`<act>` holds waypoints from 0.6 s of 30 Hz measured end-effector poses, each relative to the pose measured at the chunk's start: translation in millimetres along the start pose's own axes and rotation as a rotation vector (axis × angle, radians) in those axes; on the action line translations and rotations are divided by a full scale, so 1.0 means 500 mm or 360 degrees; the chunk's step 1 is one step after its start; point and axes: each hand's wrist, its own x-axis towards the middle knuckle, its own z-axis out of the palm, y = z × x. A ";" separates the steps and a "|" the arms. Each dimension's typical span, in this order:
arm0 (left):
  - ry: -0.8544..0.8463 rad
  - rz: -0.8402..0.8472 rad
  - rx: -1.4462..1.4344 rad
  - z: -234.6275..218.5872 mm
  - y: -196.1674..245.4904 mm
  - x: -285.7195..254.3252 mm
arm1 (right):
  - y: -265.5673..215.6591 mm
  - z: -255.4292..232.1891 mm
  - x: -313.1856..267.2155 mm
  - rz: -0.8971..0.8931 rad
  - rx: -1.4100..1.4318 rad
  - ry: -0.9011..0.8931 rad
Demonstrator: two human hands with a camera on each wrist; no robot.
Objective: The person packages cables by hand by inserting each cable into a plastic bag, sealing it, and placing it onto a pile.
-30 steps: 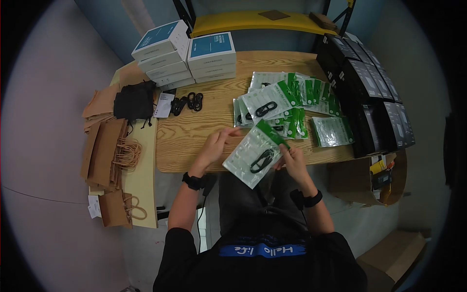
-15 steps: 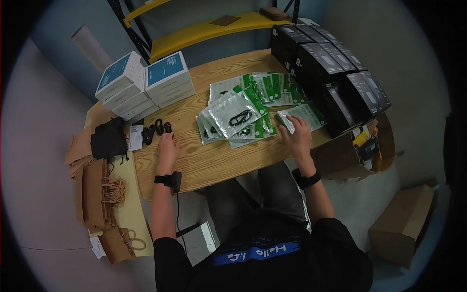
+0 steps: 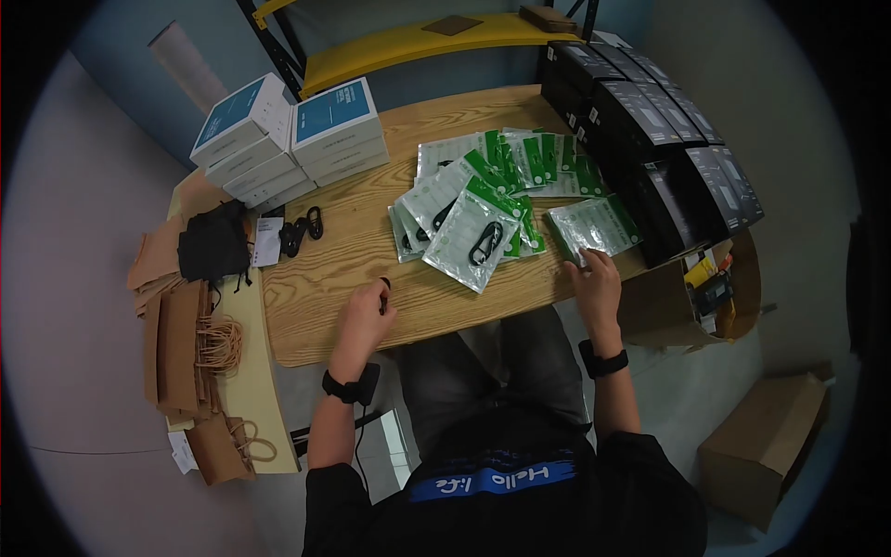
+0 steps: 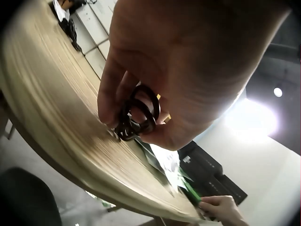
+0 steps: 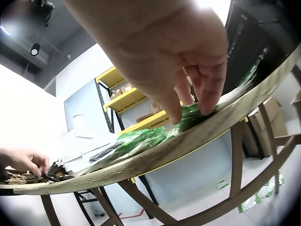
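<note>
The left hand (image 3: 365,320) holds a coiled black cable (image 4: 136,113), pinched between thumb and fingers just above the front of the table. At the table's right side the right hand (image 3: 598,291) has its fingertips at the near edge of a flat green and clear bag (image 3: 594,227); the right wrist view shows thumb and fingers around a green edge (image 5: 190,115). Between the hands lies a pile of similar bags, the top one (image 3: 471,237) with a black cable on it. More coiled cables (image 3: 295,234) lie at the left, beside a white card (image 3: 267,241).
White and blue boxes (image 3: 339,130) are stacked at the back left, black boxes (image 3: 650,121) at the right. A black pouch (image 3: 213,243) and brown paper bags (image 3: 176,348) lie on the left side table. A carton (image 3: 761,446) stands on the floor.
The bag held a second ago now lies on top of the pile. The left hand went to the cables and came back towards the middle with one. The right hand moved to the separate bag.
</note>
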 end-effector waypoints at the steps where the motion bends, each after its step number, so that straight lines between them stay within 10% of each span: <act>1: -0.0041 0.0050 -0.0050 0.002 0.022 -0.011 | 0.008 -0.001 -0.003 -0.0026 0.0099 -0.0028; 18: 0.0222 0.0924 0.0909 0.129 0.156 0.047 | -0.040 -0.001 -0.072 -0.0499 0.0339 0.0329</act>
